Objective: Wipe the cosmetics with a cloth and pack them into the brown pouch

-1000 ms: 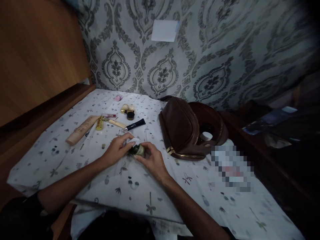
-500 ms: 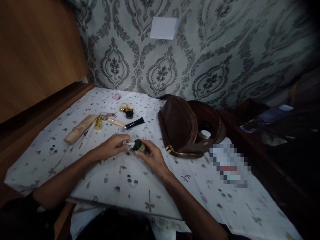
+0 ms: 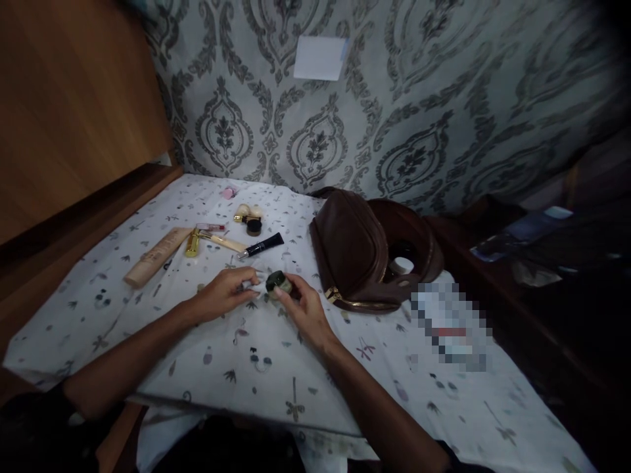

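Over the middle of the bed-like surface, my right hand grips a small dark green jar between thumb and fingers. Just left of it, my left hand pinches a crumpled white cloth, tissue-like and partly hidden by the fingers. A narrow gap lies between the left fingertips and the jar. Beyond my hands lie a black tube with a silvery end, a makeup brush, a gold lipstick-like tube, a black-lidded pot and a large beige tube.
A brown leather bag stands open at the right, a white-lidded container inside it. Beside it lies a blurred-out item. A patterned wall rises behind, and wooden furniture stands at the left.
The jar has turned and moved slightly right in my right hand, showing its dark top. My left hand has drawn back a little from it with the cloth.
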